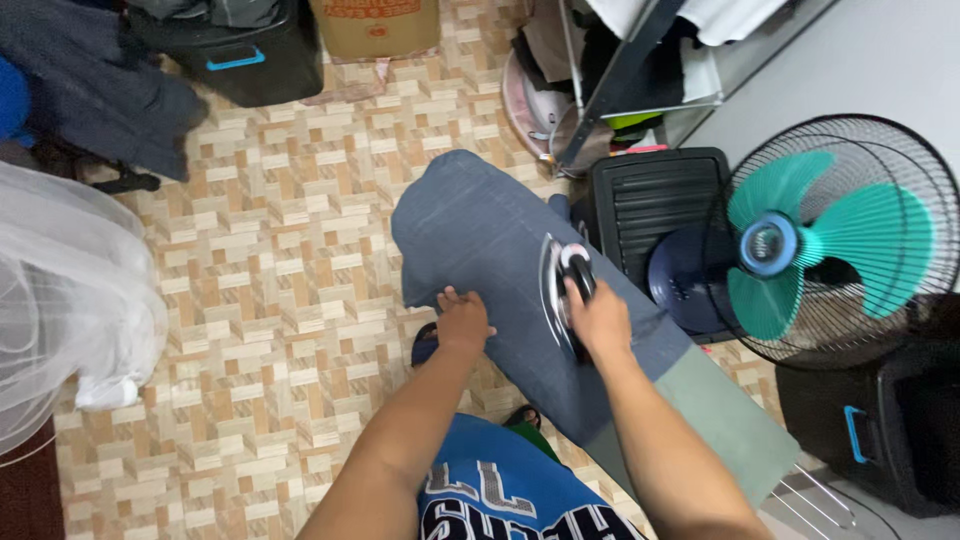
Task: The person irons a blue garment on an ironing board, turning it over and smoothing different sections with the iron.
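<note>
**Right grip on iron, left hand flat on denim**

Right hand (598, 322) grip is closed around the handle of the iron (566, 290), soleplate down on the blue denim garment (490, 240). Left hand (462, 320) open, palm down, fingers spread on the near-left edge of the cloth, gripping nothing. Garment lies draped over the ironing board (725, 420), which runs from near right to far left; its green cover shows bare at the near-right end. Iron sits right of the garment's middle, close to the right edge.

Done well, judging from this: keep the left palm pinning the fabric taut and well apart from the soleplate, move the iron along the cloth without parking it.

Around: standing fan (830, 240) with green blades at right, black crate (655, 205) beside it, patterned tile floor (270, 300), white netting (60, 300) at left.
</note>
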